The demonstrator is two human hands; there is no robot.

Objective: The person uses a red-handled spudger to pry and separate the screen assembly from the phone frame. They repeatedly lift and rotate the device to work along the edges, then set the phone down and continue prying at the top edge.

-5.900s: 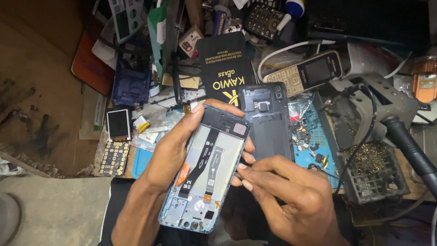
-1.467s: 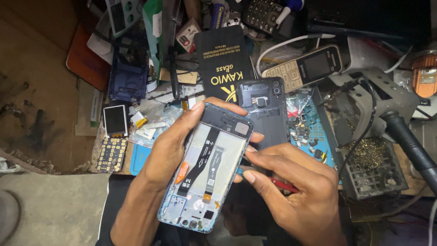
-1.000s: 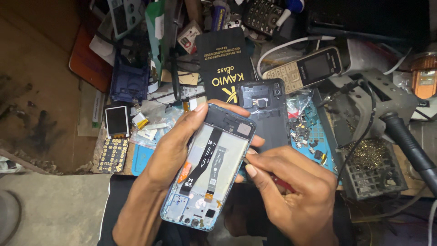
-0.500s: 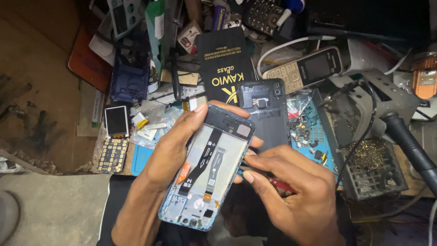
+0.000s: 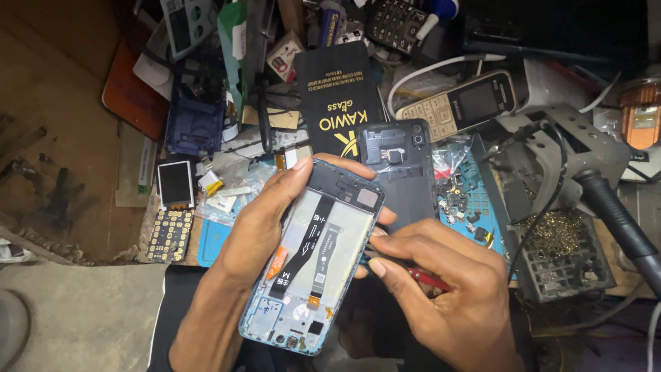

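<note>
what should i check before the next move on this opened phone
1. Left hand grips the opened light-blue phone frame: ok.
2. Right hand holds the thin red-handled tool: ok.
3. Tool tip at the frame's right edge: cannot tell, fingers hide it.
4. Black flex ribbons lying flat: ok.
5. Dark grey back cover set aside on the bench: ok.

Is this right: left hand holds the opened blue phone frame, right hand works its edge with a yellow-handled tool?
One error: the tool handle is red, not yellow. Head view shows the left hand holding the opened blue phone frame, right hand at its edge.
</note>
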